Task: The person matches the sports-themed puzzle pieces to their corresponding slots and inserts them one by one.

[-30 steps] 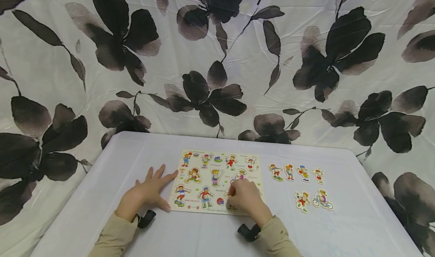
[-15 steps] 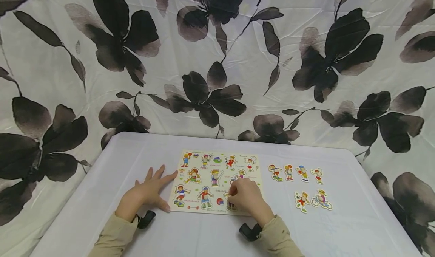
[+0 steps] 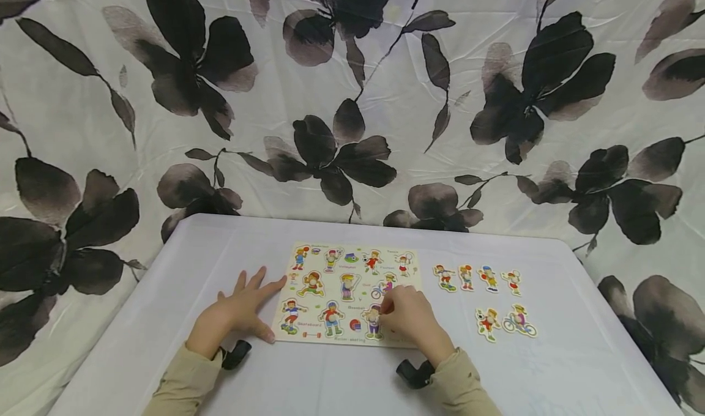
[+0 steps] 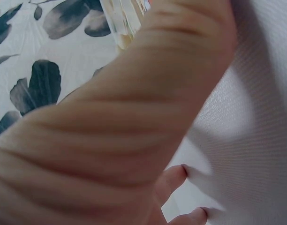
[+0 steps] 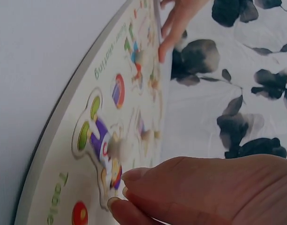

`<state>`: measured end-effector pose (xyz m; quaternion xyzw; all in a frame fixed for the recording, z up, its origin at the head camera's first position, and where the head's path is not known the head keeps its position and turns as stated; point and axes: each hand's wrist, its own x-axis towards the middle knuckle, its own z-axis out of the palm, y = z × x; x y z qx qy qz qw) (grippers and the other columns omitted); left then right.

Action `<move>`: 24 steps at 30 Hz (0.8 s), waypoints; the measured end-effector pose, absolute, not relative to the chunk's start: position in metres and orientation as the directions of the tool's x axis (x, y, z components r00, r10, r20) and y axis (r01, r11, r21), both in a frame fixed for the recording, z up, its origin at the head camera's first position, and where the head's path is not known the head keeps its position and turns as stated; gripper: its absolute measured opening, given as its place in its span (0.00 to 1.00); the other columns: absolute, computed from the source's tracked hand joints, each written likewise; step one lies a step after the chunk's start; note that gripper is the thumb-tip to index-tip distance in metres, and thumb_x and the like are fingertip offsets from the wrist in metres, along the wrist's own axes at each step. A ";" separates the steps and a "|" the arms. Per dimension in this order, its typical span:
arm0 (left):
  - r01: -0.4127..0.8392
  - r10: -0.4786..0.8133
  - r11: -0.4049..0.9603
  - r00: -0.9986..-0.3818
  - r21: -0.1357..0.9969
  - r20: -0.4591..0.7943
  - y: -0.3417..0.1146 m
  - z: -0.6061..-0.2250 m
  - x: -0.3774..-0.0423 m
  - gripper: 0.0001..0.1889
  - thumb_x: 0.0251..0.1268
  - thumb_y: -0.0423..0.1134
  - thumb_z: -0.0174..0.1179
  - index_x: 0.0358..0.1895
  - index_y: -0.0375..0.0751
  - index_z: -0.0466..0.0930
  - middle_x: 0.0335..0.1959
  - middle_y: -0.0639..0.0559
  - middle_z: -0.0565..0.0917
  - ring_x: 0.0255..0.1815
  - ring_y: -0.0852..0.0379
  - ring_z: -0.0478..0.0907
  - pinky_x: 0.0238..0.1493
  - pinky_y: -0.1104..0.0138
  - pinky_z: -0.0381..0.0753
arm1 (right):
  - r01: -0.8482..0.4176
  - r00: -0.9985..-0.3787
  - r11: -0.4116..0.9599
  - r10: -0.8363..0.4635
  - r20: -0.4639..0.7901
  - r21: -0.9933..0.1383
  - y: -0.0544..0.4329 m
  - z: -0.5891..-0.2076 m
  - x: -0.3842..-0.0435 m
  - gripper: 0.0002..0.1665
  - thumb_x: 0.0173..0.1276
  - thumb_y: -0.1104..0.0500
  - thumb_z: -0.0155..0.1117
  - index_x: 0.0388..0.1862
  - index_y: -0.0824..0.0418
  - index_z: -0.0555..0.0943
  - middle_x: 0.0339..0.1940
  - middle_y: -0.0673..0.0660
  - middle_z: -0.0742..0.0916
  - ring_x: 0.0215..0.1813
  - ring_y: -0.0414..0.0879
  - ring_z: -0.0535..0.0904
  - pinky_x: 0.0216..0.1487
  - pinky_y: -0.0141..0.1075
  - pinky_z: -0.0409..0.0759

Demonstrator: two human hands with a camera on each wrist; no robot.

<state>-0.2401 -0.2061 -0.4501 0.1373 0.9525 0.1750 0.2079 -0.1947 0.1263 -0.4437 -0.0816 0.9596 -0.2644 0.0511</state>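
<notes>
Nearest to us are two tan sleeves [image 3: 182,382], with a black wrist device [image 3: 415,374] by each cuff; past them we see the left hand [image 3: 237,312] palm down on the white table [image 3: 319,379], its fingers spread wide, the thumb and one finger at the left edge of the puzzle board [image 3: 294,339]; the right hand [image 3: 412,319] arches over the board's right side, its fingers curled, the tips of thumb and fingers narrow and close together; in the right wrist view we find those tips just beside the head of the purple-trousered figure [image 5: 100,140], apart from its blurred knob [image 5: 118,149]; we cannot tell whether they touch the figure or pinch anything.

That figure lies in the board's near row, at the right hand; leftward from it we see the roller skater [image 3: 331,318] and the skateboarder [image 3: 290,317]; the middle row carries the runner [image 3: 311,284], the batter [image 3: 347,286] and the cyclist [image 3: 384,286], with four smaller figures [image 3: 331,259] in the far row.

To the right of the board, well apart from it, six loose pieces lie flat on the table; we count two nearer ones, the football piece [image 3: 487,325] and the bicycle piece [image 3: 519,322]; four more [image 3: 488,279] stand in a row beyond; behind the table we face a white cloth with dark flowers [image 3: 319,147].
</notes>
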 end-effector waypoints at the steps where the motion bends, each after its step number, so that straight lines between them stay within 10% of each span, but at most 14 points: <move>1: 0.190 0.336 0.900 -0.876 0.392 -0.347 -0.206 -0.450 -0.240 0.65 0.24 0.54 0.81 0.78 0.51 0.58 0.79 0.29 0.42 0.75 0.21 0.30 0.56 0.18 0.36 | -0.133 -0.982 0.845 -0.185 -0.049 -0.518 0.128 -0.443 -0.195 0.06 0.54 0.63 0.75 0.23 0.58 0.84 0.21 0.47 0.82 0.24 0.41 0.74 0.28 0.34 0.75; 24: 0.188 0.341 0.892 -0.877 0.412 -0.338 -0.208 -0.452 -0.241 0.65 0.22 0.55 0.82 0.77 0.51 0.59 0.79 0.30 0.42 0.75 0.21 0.30 0.56 0.18 0.34 | 0.001 -0.997 0.844 -0.040 -0.064 -0.537 0.177 -0.438 -0.194 0.07 0.54 0.65 0.72 0.23 0.57 0.82 0.22 0.48 0.81 0.27 0.43 0.74 0.30 0.37 0.74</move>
